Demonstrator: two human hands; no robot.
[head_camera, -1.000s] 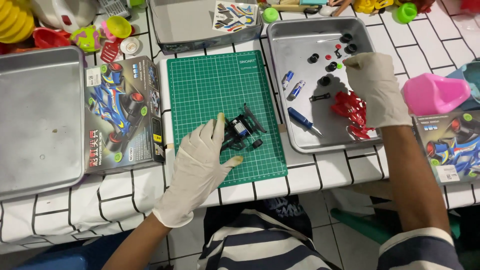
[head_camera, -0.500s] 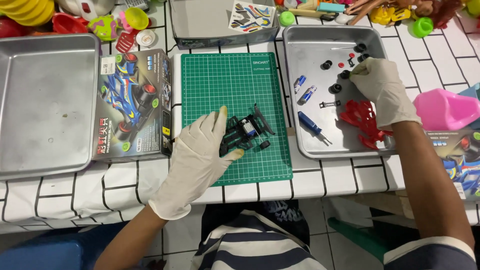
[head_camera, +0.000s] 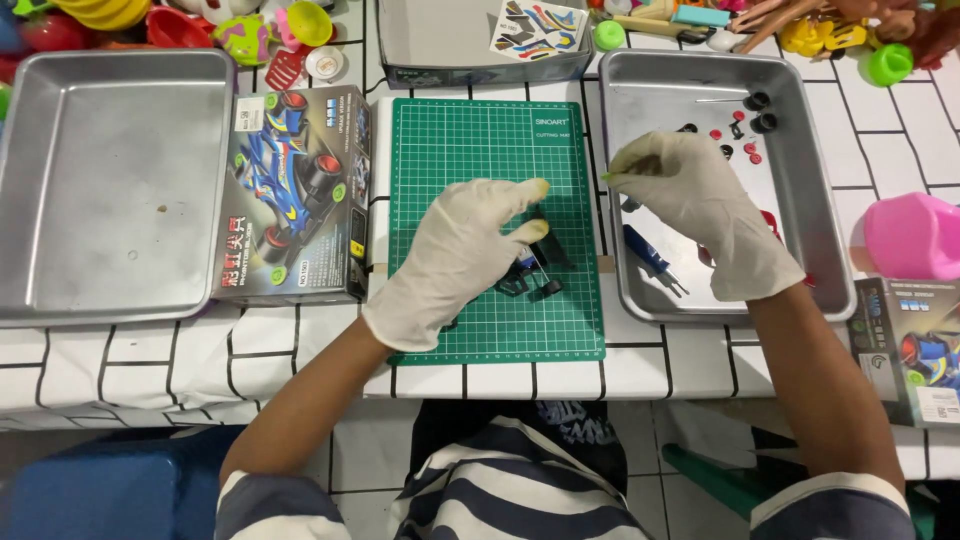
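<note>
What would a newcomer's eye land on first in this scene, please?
Probably the green gridded cutting mat at the centre, where the white-gloved left hand rests on a small black model car chassis. Beside it, the gloved right hand hovers over the right-side metal tray.

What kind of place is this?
Probably a hobby table for building toy model cars: a green cutting mat, metal trays for small parts, and a model car kit box.
</note>
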